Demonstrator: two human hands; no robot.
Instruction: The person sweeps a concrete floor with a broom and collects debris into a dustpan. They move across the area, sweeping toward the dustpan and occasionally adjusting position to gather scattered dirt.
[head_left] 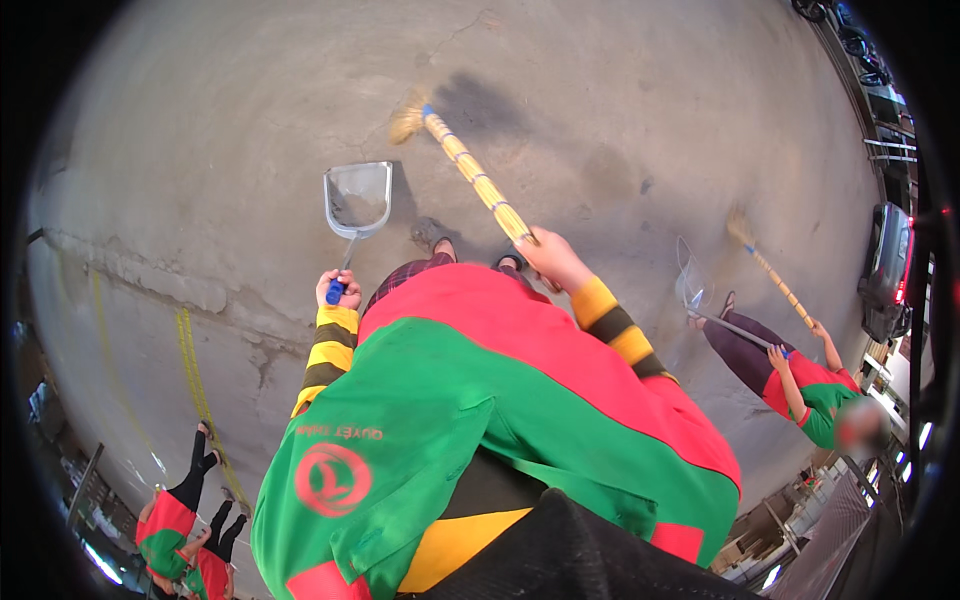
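Observation:
My left hand (338, 289) is closed round the blue-tipped handle of a long-handled dustpan (359, 199). Its pale scoop rests on or just above the concrete, with some dark debris visible inside. In my right hand (553, 259) is the thick end of a straw broom (470, 170), its yellowish handle bound with bands. The broom slants away to the upper left, and its blurred bristles (407, 118) are beyond the dustpan, a little to the right and apart from it. My sandalled feet (445, 246) show just past the front of my shirt.
Grey concrete floor (250, 120) stretches around me, with a cracked seam and yellow lines (190, 365) at left. To the right, a co-worker (800, 385) holds another broom (775, 280) and dustpan (693, 280). Two people (185, 530) stand lower left. A dark car (885, 270) is far right.

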